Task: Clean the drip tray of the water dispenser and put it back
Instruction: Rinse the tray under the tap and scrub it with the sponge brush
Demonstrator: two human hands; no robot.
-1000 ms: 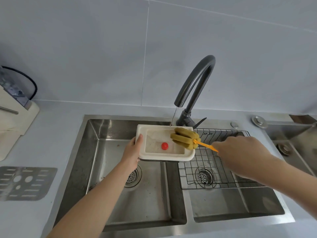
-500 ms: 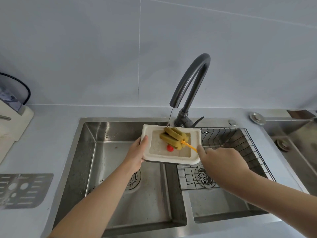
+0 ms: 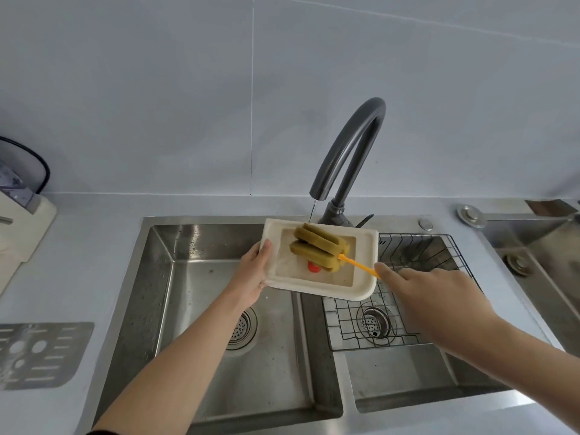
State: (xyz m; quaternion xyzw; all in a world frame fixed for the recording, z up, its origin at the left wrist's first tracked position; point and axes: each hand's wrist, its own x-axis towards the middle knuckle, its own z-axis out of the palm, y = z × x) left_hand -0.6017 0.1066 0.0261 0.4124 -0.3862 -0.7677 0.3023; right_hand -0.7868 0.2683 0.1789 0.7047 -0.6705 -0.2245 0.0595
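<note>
- Left hand [image 3: 252, 273] is gripping the tray [image 3: 366, 246] edge, steadying it under the tap [image 3: 348, 152].
- Right hand [image 3: 436, 293] is pinching the brush [image 3: 317, 246] handle; working into the corners looks advisable.

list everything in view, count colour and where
tray: 1, cream, held over sink under tap
brush: 1, green sponge with orange handle, in tray
knob: 1, red, in tray
tap: 1, dark grey, behind sink, thin stream running
sink: 1, steel, two basins
rack: 1, dark wire, right basin
grille: 1, grey metal, counter left
dispenser: 1, cream, left edge, partly seen
left hand: holds tray's left edge
right hand: grips brush handle
</note>
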